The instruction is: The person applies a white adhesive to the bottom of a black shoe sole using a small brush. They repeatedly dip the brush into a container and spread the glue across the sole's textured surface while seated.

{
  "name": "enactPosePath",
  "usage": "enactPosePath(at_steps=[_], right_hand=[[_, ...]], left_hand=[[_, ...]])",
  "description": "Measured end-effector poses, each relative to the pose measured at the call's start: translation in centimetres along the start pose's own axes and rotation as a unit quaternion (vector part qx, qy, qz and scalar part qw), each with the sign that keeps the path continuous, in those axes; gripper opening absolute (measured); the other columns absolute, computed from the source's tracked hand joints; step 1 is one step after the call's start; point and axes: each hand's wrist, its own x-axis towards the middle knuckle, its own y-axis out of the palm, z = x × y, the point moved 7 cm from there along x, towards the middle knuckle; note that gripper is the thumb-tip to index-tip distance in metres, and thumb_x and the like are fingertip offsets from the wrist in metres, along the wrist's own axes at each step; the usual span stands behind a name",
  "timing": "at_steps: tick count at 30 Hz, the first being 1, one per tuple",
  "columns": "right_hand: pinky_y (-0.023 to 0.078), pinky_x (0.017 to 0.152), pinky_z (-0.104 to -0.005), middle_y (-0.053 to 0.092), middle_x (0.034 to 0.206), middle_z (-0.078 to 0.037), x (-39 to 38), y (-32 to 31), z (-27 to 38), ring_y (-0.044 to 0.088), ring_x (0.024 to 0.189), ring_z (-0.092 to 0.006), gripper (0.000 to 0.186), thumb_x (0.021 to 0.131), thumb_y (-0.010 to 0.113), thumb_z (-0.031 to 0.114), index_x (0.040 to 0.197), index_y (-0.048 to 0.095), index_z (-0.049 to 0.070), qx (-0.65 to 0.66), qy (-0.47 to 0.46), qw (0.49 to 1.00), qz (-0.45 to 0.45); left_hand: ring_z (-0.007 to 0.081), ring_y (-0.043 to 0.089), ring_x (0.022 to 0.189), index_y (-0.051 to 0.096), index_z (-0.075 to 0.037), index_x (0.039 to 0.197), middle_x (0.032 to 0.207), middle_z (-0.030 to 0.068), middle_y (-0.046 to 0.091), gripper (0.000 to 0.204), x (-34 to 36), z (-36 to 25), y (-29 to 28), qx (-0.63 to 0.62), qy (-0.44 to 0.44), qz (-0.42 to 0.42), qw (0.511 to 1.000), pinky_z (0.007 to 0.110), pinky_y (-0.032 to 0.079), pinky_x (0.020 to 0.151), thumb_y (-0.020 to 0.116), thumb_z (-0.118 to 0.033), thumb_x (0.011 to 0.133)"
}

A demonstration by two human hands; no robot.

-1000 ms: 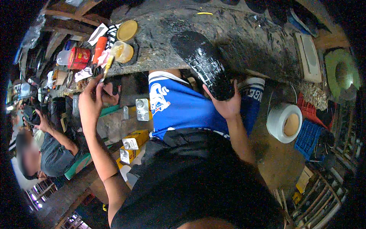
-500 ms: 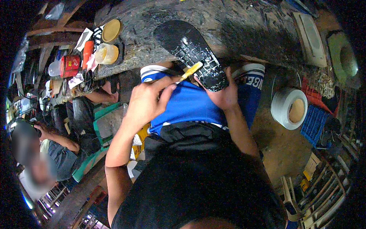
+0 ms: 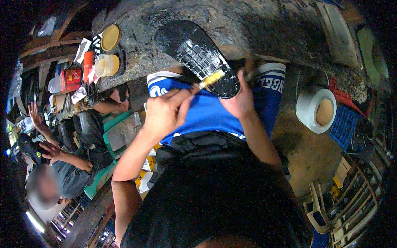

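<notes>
My left hand (image 3: 167,109) is closed round the handle of a brush (image 3: 214,77). Its yellowish bristles touch the near part of a black shoe sole (image 3: 175,39), or slip past its edge; motion blur hides which. The sole is long and rounded, with a grid pattern in its middle that shines wet. Beneath its near end, my right hand (image 3: 240,103) grips it, thumb along the right edge and the other fingers mostly hidden. The sole is tilted over my lap, its far end reaching over the worktable.
The dark, stained worktable (image 3: 136,62) lies ahead. At its left are a tub of yellowish stuff (image 3: 106,65), a round lid (image 3: 110,38) and a red container (image 3: 72,80). A white roll (image 3: 304,111) and blue crate (image 3: 344,128) sit right. Another person (image 3: 72,177) is at left.
My left hand has swept the brush slightly right across the sole. The sole appears slightly further left. The person at left has raised both hands.
</notes>
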Motion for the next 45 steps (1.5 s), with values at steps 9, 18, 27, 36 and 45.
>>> enactPosePath(at_steps=[9, 18, 27, 36, 45], right_hand=[[0.026, 0.121, -0.0587, 0.038, 0.157, -0.022, -0.2, -1.4, -0.1, 0.037, 0.144, -0.0404, 0.071, 0.106, 0.033, 0.051, 0.154, 0.032, -0.002, -0.076, -0.007, 0.989, -0.129], [0.027, 0.121, -0.0556, 0.04, 0.156, -0.019, -0.4, -2.1, 0.3, 0.039, 0.143, -0.0363, 0.065, 0.108, 0.033, 0.047, 0.153, 0.034, -0.001, -0.316, -0.007, 0.945, -0.079], [0.029, 0.121, -0.0462, 0.051, 0.149, -0.012, 0.0, -2.2, 0.0, 0.045, 0.14, -0.0287, 0.056, 0.108, 0.039, 0.045, 0.148, 0.045, 0.007, -0.013, -0.001, 0.995, -0.1], [0.021, 0.121, -0.0614, 0.037, 0.158, -0.02, -0.1, -1.4, 0.3, 0.034, 0.145, -0.0445, 0.082, 0.101, 0.035, 0.064, 0.152, 0.036, -0.001, -0.022, -0.014, 0.984, -0.175], [0.03, 0.119, -0.0538, 0.039, 0.157, -0.022, -0.4, -0.2, 0.4, 0.04, 0.141, -0.0457, 0.103, 0.091, 0.031, 0.083, 0.155, 0.033, 0.001, -0.073, 0.012, 0.991, -0.115]], left_hand=[[0.0394, 0.069, 0.067, 0.072, -0.012, 0.108, 0.076, 0.0196, 0.069, 0.016, 3.7, 4.0, -1.4, 0.076, -0.155, -0.116, 0.978, 0.048, 0.055, 0.06, 0.063, -0.018, 0.095], [0.0365, 0.07, 0.075, 0.072, -0.017, 0.113, 0.087, 0.0164, 0.071, 0.022, 3.7, 6.0, -3.2, 0.098, -0.112, -0.156, 0.976, 0.044, 0.054, 0.064, 0.066, -0.014, 0.092], [0.0363, 0.07, 0.074, 0.073, -0.008, 0.1, 0.084, 0.0165, 0.07, 0.013, 1.9, 7.9, -5.8, 0.008, 0.022, -0.011, 1.0, 0.043, 0.054, 0.067, 0.065, -0.013, 0.092], [0.037, 0.07, 0.082, 0.071, -0.015, 0.112, 0.094, 0.0152, 0.071, 0.02, 4.4, 6.4, -2.7, 0.06, 0.001, -0.052, 0.997, 0.046, 0.056, 0.07, 0.061, -0.018, 0.096], [0.0299, 0.068, 0.07, 0.07, -0.016, 0.109, 0.087, 0.0066, 0.067, 0.022, -2.0, 0.4, 2.7, -0.01, 0.104, 0.059, 0.993, 0.041, 0.054, 0.056, 0.065, -0.012, 0.088]])
